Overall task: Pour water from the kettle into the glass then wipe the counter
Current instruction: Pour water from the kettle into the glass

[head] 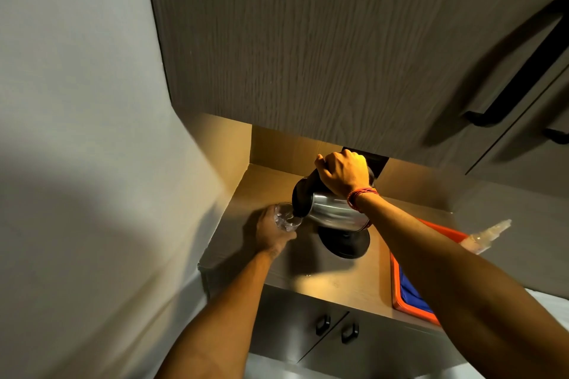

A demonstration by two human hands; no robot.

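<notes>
Kettle [332,212] clenched by your right hand [343,174], tipped, spout over glass [285,216] gripped below by your left hand [272,232]; water level unclear.

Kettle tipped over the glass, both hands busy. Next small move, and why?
Probably hold the tilt of the kettle and keep pouring. The right hand grips its handle with the spout over the glass, which the left hand steadies on the counter. How full the glass is cannot be told, so level the kettle once it looks nearly full.
</notes>
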